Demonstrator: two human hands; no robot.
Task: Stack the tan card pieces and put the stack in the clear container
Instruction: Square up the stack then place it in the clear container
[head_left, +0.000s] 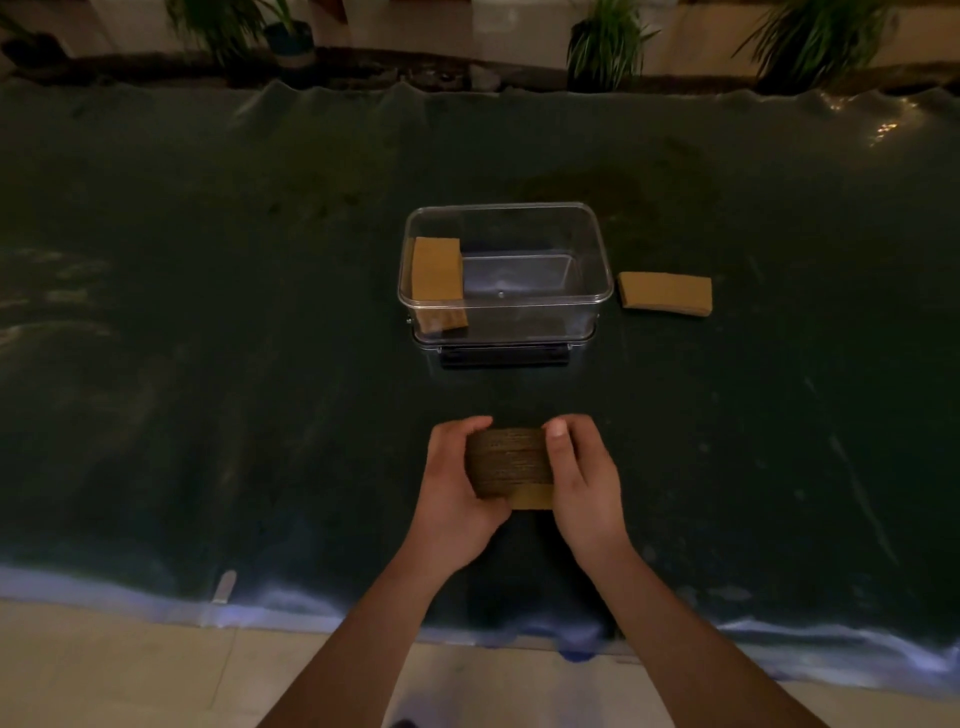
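Note:
A thick stack of tan card pieces (510, 462) is held between both hands near the table's front, its layered edges facing me. My left hand (457, 488) grips its left side and my right hand (584, 483) grips its right side. Beyond it stands the clear container (587, 301), open at the top, with a tan stack (437, 283) standing against its left wall inside. Another tan stack (665, 292) lies flat on the cloth just to the right of the container.
A dark green cloth (208, 364) covers the table; its front edge runs across the bottom above a pale tiled floor (104, 675). Potted plants (605, 47) line the far edge. A black latch (504, 356) sits at the container's near side.

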